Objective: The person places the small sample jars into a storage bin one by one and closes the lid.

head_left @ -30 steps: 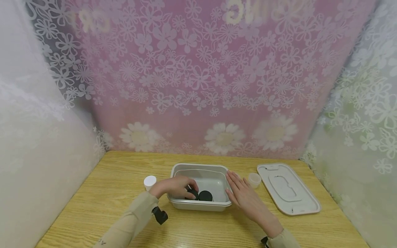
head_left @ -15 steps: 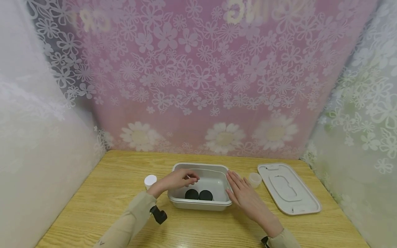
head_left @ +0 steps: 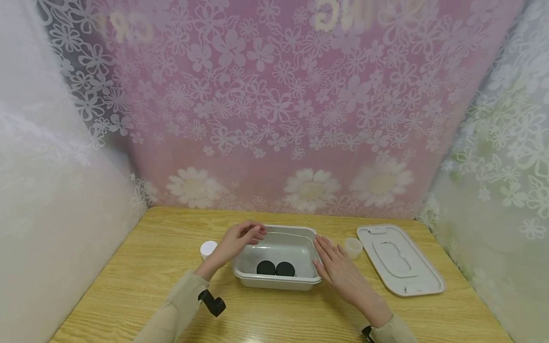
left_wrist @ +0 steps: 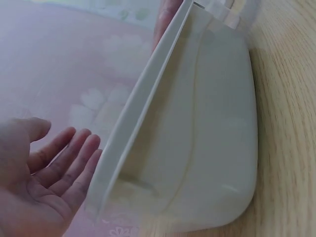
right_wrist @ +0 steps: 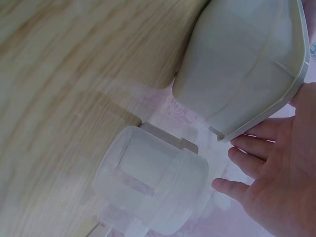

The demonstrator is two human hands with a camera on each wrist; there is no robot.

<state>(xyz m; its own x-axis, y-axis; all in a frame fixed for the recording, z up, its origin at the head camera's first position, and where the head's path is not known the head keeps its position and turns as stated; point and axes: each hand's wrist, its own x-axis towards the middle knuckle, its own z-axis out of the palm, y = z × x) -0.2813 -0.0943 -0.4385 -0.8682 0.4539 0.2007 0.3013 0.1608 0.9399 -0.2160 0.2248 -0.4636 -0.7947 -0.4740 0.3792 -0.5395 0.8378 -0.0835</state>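
Note:
A grey-white rectangular plastic box (head_left: 279, 283) stands on the wooden table. Two black round-topped objects (head_left: 266, 267) sit side by side inside it, near its front wall. My left hand (head_left: 233, 244) is over the box's left back corner in the head view, holding nothing. In the left wrist view its loosely bent fingers (left_wrist: 66, 160) come right up to the rim. At the opposite end, my right hand (head_left: 339, 271) rests against the right rim with fairly straight fingers. The right wrist view has those fingertips (right_wrist: 247, 140) along the rim's edge.
A white-capped container (head_left: 208, 248) stands just left of the box, partly behind my left wrist. Right of the box is a translucent round tub (head_left: 353, 247). Beyond it lies a large pale lid (head_left: 401, 259). Flower-printed curtains hang behind the table (head_left: 274, 319) and on both sides.
My left hand has let go of the left black object, lifted out of the box and moved up to its back left corner. My right hand has stayed on the rim.

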